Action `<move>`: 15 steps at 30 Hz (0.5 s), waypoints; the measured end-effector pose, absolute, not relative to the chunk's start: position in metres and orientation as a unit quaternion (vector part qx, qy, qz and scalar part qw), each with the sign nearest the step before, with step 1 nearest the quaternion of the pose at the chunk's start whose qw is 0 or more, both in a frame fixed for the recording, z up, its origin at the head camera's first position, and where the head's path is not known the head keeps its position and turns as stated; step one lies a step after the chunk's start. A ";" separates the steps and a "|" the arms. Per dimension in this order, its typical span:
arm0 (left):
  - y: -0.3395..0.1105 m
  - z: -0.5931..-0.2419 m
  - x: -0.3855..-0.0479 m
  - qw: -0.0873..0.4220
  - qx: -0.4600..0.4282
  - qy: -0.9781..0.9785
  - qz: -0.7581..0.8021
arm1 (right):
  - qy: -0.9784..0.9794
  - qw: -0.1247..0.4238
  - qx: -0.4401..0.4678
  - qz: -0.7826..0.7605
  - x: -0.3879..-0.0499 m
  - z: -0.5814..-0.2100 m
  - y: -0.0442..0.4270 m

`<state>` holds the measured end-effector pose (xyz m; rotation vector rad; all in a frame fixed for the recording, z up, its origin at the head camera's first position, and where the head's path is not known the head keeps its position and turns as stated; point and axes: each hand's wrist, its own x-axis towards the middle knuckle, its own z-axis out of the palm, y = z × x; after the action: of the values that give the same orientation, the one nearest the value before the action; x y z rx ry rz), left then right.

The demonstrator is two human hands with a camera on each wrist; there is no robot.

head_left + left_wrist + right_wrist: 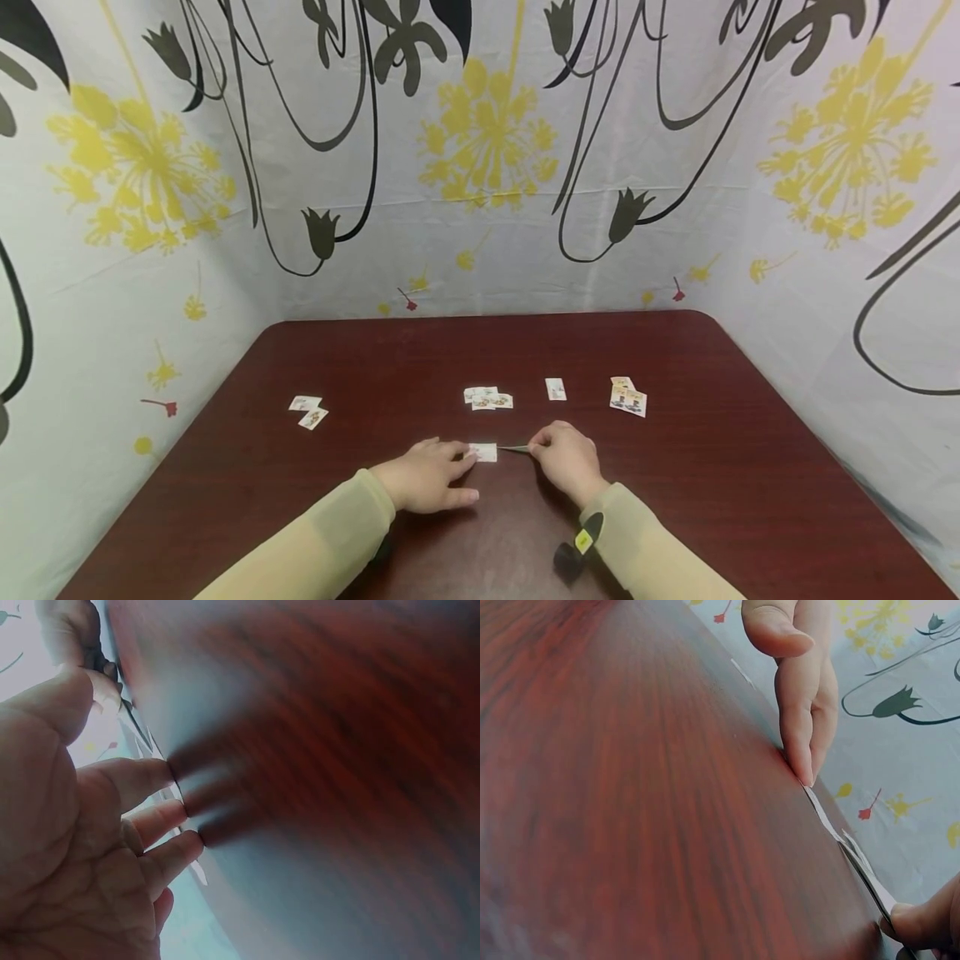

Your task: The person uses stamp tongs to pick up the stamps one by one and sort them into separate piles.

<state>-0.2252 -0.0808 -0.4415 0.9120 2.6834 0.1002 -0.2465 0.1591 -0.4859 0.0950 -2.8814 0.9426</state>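
Observation:
A small white card [486,452] lies flat at the middle of the table. My left hand [431,477] rests its fingertips on the card's left part, fingers nearly straight and thumb spread apart. In the left wrist view those fingers [184,851] touch down at the card's edge. My right hand [566,458] pinches a pair of metal tweezers [866,879] between thumb and fingers. The tips point left and reach the card's right edge; whether they grip it I cannot tell.
Several printed cards [491,398] overlap behind my hands. A single card [556,389] and another group [628,400] lie to the right, with two cards [312,417] at the left. The dark red table [375,358] borders a patterned cloth [525,258].

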 end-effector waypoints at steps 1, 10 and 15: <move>-0.081 -0.441 -0.225 0.152 0.322 0.934 0.037 | -0.949 0.055 0.032 0.310 -0.246 -0.486 0.159; -0.078 -0.441 -0.221 0.151 0.347 0.925 0.036 | -0.949 0.065 0.029 0.306 -0.246 -0.484 0.160; -0.076 -0.441 -0.220 0.147 0.343 0.927 0.033 | -0.950 0.067 0.027 0.305 -0.246 -0.485 0.160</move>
<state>-0.2200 -0.0763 -0.4406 0.9865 2.6680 0.0962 -0.2463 0.1598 -0.4845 0.0823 -2.8617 0.9198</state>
